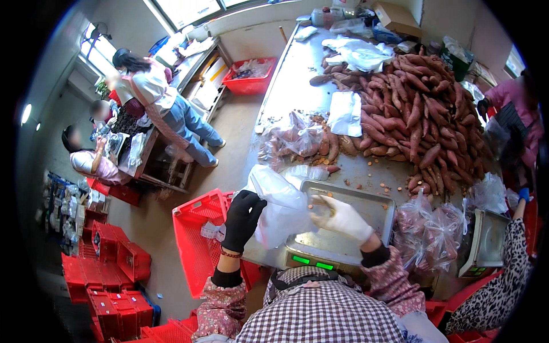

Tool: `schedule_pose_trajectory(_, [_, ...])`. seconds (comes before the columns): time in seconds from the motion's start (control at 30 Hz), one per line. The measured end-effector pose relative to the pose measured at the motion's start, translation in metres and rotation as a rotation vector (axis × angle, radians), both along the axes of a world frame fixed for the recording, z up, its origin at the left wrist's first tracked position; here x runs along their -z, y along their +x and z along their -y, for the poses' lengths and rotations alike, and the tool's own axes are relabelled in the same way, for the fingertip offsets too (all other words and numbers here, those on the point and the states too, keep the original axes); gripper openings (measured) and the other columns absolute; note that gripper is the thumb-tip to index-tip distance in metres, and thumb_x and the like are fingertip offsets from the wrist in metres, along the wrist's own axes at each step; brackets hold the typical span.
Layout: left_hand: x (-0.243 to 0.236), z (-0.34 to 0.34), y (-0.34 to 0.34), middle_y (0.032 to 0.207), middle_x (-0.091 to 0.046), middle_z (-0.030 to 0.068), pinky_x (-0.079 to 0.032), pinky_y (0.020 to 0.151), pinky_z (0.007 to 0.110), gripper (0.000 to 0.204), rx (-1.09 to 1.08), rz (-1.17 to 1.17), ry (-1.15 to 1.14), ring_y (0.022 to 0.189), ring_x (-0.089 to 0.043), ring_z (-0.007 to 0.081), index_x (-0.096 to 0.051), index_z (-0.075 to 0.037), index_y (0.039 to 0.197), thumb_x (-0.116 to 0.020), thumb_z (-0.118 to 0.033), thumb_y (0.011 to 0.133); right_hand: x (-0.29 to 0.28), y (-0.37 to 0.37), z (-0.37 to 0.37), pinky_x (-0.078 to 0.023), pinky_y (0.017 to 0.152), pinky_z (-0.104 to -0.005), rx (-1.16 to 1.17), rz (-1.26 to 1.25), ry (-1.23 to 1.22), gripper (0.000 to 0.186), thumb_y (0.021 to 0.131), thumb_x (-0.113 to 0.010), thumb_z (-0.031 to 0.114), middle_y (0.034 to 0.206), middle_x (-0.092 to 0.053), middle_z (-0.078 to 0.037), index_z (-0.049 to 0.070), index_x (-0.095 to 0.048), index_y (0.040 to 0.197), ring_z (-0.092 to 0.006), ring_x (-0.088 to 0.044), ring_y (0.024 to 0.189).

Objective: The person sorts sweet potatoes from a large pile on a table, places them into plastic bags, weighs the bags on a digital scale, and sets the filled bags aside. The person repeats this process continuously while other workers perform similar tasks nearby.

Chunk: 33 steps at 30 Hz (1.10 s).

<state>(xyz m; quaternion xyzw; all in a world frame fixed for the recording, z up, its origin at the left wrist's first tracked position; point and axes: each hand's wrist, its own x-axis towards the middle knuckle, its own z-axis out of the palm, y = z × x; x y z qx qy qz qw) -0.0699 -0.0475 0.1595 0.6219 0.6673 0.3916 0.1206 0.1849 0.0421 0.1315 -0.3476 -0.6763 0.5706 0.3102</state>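
Hands on clear plastic bag (280, 208) over weighing scale (343, 228), both gloved.
Left hand (243, 220), black glove, fingers curled shut on bag's left edge, holding it up above scale's near-left corner. Right hand (343, 219), white glove, pinches bag's other side, fingers closed on the plastic over steel scale pan (374, 208). Bag looks empty, mouth spread between my hands. Red crate (197, 234) on floor just left of my left hand. Filled bags of sweet potatoes (432, 234) sit right of scale; big loose sweet potato pile (423, 108) further up the steel table (291, 86). Second scale (486, 243) at far right near a co-worker's patterned sleeve (503, 286).
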Motion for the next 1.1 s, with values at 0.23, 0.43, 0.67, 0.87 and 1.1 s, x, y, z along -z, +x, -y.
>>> schedule_pose_trajectory(0.23, [-0.013, -0.022, 0.013, 0.083, -0.059, 0.0124, -0.046, 0.067, 0.037, 0.009, 0.066, -0.277, -0.01, 0.078, -0.06, 0.0303, -0.064, -0.002, 0.086, -0.069, -0.007, 0.081, 0.023, -0.006, -0.015, -0.044, 0.064, -0.0209, 0.019, -0.078, -0.475, 0.02, 0.086, -0.074, 0.016, 0.081, -0.067, -0.001, 0.004, -0.066, 0.099, -0.0045, -0.055, 0.07])
schedule_pose_trajectory(0.43, [0.007, -0.032, 0.021, 0.084, -0.063, 0.0142, -0.048, 0.068, 0.041, 0.013, 0.103, -0.288, 0.011, 0.078, -0.061, 0.0329, -0.067, -0.002, 0.088, -0.072, -0.008, 0.077, 0.037, 0.014, -0.003, -0.039, 0.057, -0.0191, 0.057, -0.268, -0.717, 0.016, 0.085, -0.073, 0.01, 0.082, -0.064, 0.003, 0.007, -0.065, 0.099, -0.0034, -0.05, 0.064])
schedule_pose_trajectory(0.67, [0.019, -0.042, 0.017, 0.083, -0.064, 0.0129, -0.048, 0.069, 0.041, 0.012, 0.153, -0.33, 0.006, 0.077, -0.062, 0.0323, -0.069, -0.006, 0.086, -0.072, -0.01, 0.076, 0.038, 0.028, -0.003, -0.032, 0.047, -0.0192, 0.024, -0.351, -0.93, 0.019, 0.086, -0.074, 0.016, 0.08, -0.061, 0.005, 0.007, -0.066, 0.1, -0.0015, -0.043, 0.052])
schedule_pose_trajectory(0.87, [0.049, -0.043, -0.002, 0.08, -0.063, 0.0127, -0.047, 0.069, 0.042, 0.006, 0.055, -0.304, -0.018, 0.078, -0.061, 0.0325, -0.068, -0.008, 0.084, -0.065, -0.007, 0.079, 0.075, 0.037, -0.009, -0.03, 0.044, -0.0191, 0.163, -0.45, -0.86, 0.017, 0.089, -0.068, 0.011, 0.081, -0.063, 0.0, 0.005, -0.066, 0.104, -0.003, -0.04, 0.047])
schedule_pose_trajectory(1.1, [0.125, -0.019, -0.102, 0.084, -0.06, 0.0147, -0.048, 0.066, 0.046, 0.017, -0.47, -0.564, -0.126, 0.077, -0.06, 0.0359, -0.063, -0.005, 0.08, -0.058, -0.019, 0.089, 0.072, 0.109, -0.021, -0.023, 0.036, -0.0223, 0.693, -0.482, -0.93, 0.012, 0.095, -0.061, 0.021, 0.068, -0.056, 0.003, 0.01, -0.065, 0.096, -0.0043, -0.031, 0.039])
